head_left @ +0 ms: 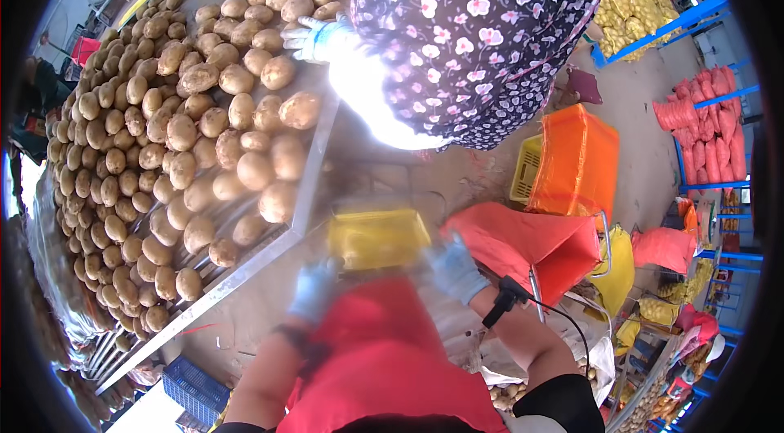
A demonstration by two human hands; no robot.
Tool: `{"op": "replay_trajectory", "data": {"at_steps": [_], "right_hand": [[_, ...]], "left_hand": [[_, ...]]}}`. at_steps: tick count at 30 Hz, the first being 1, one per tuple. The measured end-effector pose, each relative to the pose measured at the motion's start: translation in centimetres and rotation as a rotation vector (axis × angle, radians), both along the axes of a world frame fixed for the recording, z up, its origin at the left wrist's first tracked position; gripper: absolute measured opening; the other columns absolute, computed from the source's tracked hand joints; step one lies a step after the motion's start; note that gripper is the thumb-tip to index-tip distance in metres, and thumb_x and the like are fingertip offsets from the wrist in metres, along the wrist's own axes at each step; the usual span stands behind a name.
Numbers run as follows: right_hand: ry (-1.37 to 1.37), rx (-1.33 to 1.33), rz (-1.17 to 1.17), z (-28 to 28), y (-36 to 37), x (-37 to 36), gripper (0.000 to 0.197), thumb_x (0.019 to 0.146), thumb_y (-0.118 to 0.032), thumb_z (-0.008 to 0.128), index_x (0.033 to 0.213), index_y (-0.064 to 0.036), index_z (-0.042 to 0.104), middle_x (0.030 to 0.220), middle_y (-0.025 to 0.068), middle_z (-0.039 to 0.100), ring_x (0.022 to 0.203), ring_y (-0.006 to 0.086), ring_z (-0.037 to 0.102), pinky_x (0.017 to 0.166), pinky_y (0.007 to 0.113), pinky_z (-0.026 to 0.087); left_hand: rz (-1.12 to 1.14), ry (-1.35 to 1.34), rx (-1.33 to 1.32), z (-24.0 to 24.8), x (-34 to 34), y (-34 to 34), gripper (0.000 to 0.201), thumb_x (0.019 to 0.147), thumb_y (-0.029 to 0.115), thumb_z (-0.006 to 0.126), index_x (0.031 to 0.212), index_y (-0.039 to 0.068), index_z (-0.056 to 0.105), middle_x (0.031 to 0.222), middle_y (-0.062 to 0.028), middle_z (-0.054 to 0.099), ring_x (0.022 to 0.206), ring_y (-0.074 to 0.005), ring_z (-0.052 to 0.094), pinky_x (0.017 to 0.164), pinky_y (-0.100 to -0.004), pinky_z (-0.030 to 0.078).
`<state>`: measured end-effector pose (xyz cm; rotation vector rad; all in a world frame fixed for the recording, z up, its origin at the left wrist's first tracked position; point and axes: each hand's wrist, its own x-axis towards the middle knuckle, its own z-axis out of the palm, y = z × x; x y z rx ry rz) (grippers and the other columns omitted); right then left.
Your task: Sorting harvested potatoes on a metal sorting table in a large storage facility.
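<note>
Both my hands wear light blue gloves and are smeared by motion. In front of my red apron (392, 343) a yellow plastic crate (378, 238) shows, blurred as well. My left hand (314, 290) is close to the crate's near left corner. Close to its right side is my right hand (457, 270), with a black strap on that wrist. Whether either hand grips the crate cannot be made out. Left of me, many potatoes (181, 132) cover a metal-edged sorting table (304, 196).
Across from me a person in a flowered smock (478, 33) reaches a gloved hand (314, 39) to the potatoes. At right stand a red sack on a frame (523, 241) and an orange-covered crate (576, 159). Blue crates (194, 388) lie low left; pink sacks (710, 122) are stacked far right.
</note>
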<state>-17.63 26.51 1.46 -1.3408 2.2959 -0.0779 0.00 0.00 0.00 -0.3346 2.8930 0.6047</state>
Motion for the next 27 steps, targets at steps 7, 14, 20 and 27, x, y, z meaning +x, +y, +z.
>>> {"op": "replay_trajectory", "data": {"at_steps": [7,14,20,27], "right_hand": [[0.038,-0.291,-0.231,-1.7,0.3,1.4,0.038,0.082,-0.038,0.07,0.107,-0.0096,0.062,0.088,0.0128,0.066,0.088,0.0357,0.063,0.081,0.052,0.046],[-0.131,-0.46,-0.208,2.5,-0.5,0.9,0.028,0.08,-0.027,0.07,0.102,-0.0109,0.062,0.085,0.0134,0.066,0.079,0.0376,0.064,0.073,0.05,0.049],[-0.369,-0.488,-0.439,4.6,0.7,0.2,0.015,0.082,-0.013,0.07,0.093,-0.0053,0.065,0.086,0.0159,0.068,0.078,0.0349,0.066,0.067,0.044,0.052],[-0.137,-0.589,-0.403,7.3,-5.8,-0.1,0.012,0.086,-0.015,0.065,0.092,-0.005,0.067,0.087,0.0168,0.068,0.084,0.0358,0.065,0.075,0.045,0.05]], "left_hand": [[0.239,-0.059,0.209,0.6,0.1,0.4,0.048,0.073,0.039,0.083,0.101,0.012,0.055,0.086,-0.0066,0.07,0.075,-0.0321,0.067,0.067,-0.0441,0.052],[0.004,-0.024,0.246,3.3,1.7,-2.4,0.06,0.075,0.031,0.082,0.126,0.011,0.057,0.111,-0.0088,0.069,0.087,-0.0267,0.07,0.078,-0.0387,0.055],[0.066,-0.029,0.522,15.9,0.7,-6.2,0.029,0.085,0.025,0.073,0.108,0.008,0.069,0.097,-0.0133,0.072,0.092,-0.0288,0.07,0.081,-0.0362,0.055],[0.012,0.228,0.23,18.3,5.7,-12.6,0.024,0.085,0.014,0.069,0.107,0.008,0.068,0.095,-0.0138,0.07,0.085,-0.0328,0.068,0.073,-0.0393,0.054]]}}
